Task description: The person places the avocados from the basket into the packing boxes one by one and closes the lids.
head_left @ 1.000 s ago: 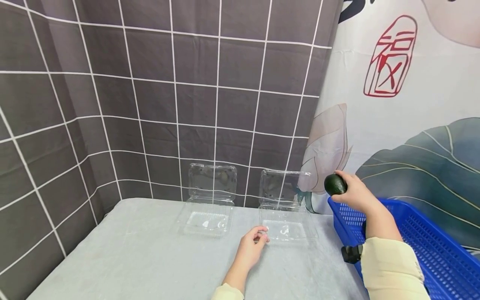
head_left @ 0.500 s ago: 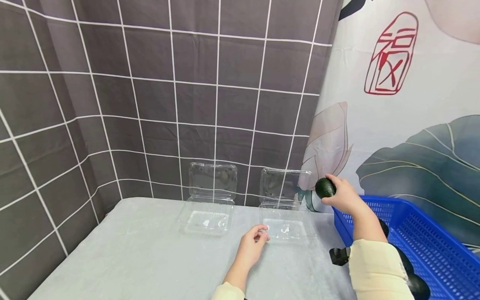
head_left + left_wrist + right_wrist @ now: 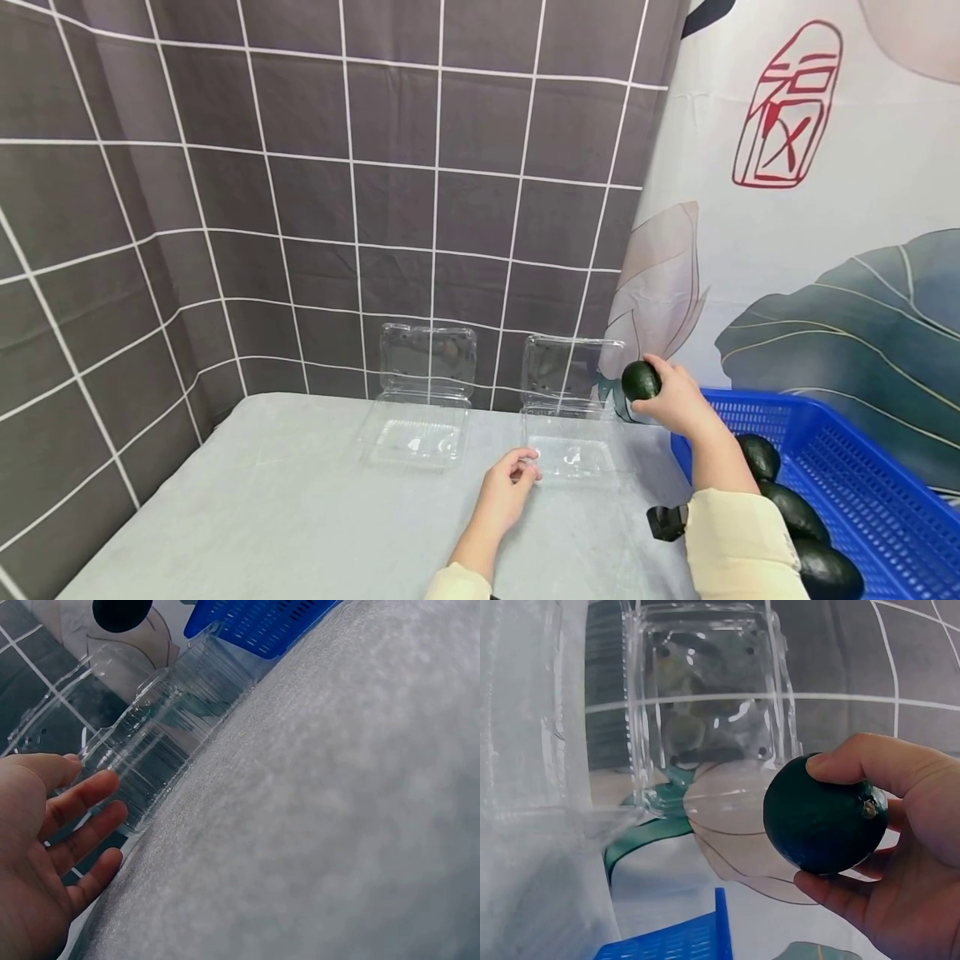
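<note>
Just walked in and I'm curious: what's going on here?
A person's right hand holds a dark green fruit in the air, between a blue basket and the right clear container. The left hand is by that container's front edge; I can't tell whether it touches. That container and the left clear container stand open with nothing visible inside. More dark fruits lie in the basket.

The person's right sleeve (image 3: 742, 542) was pale cream, soft-looking and creased, ending well short of the bare right hand (image 3: 678, 402); a small, boxy black device (image 3: 666, 523) jutted out beside its end; the left sleeve (image 3: 457, 583) matched in colour; the left hand (image 3: 504, 493) was bare too.
</note>
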`<action>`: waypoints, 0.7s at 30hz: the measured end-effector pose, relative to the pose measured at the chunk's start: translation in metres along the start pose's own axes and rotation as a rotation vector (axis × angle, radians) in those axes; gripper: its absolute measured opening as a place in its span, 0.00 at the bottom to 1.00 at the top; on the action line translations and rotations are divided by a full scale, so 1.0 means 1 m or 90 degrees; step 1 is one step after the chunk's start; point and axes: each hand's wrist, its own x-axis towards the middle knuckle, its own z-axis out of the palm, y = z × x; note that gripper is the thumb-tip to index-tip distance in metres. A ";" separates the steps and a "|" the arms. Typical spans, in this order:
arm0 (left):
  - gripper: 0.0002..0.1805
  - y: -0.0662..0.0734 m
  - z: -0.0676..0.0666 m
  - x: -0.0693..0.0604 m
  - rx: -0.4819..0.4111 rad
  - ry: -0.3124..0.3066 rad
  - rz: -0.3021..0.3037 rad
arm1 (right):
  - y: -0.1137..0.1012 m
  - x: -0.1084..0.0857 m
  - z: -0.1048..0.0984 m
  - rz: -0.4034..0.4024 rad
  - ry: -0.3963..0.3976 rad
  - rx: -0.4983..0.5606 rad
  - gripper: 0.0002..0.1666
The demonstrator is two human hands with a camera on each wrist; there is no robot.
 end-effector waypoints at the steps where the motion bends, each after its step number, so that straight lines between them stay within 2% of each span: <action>1: 0.09 0.000 0.000 0.000 0.001 0.001 0.001 | 0.000 0.000 0.001 0.002 -0.001 0.002 0.47; 21: 0.08 0.001 0.000 0.000 0.005 0.002 0.002 | -0.009 0.000 0.015 -0.007 0.010 0.019 0.48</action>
